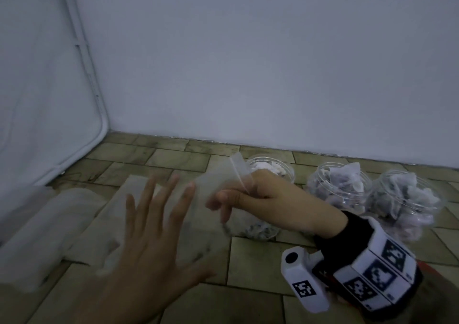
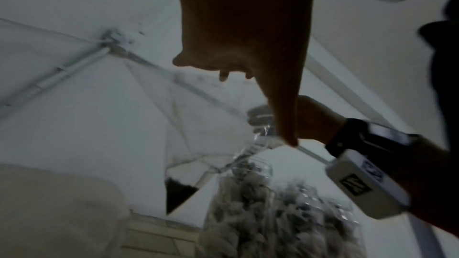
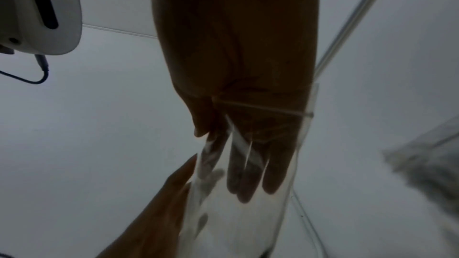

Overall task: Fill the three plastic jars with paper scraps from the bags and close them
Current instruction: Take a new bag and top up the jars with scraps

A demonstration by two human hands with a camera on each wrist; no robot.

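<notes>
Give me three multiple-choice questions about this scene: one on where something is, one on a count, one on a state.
1. Where is the clear plastic bag?
A. pinched in the right hand
B. lying inside a jar
C. flat under the left hand

2. How many plastic jars stand along the wall?
A. one
B. three
C. five

3. How are the left hand's fingers?
A. curled in a fist
B. wrapped round a jar
C. spread and straight

Answers:
1 A, the right hand grips the bag's top edge above the floor.
2 B, a left jar, a middle jar and a right jar show, all holding scraps and lidless.
3 C, the left hand is open, holding nothing.
</notes>
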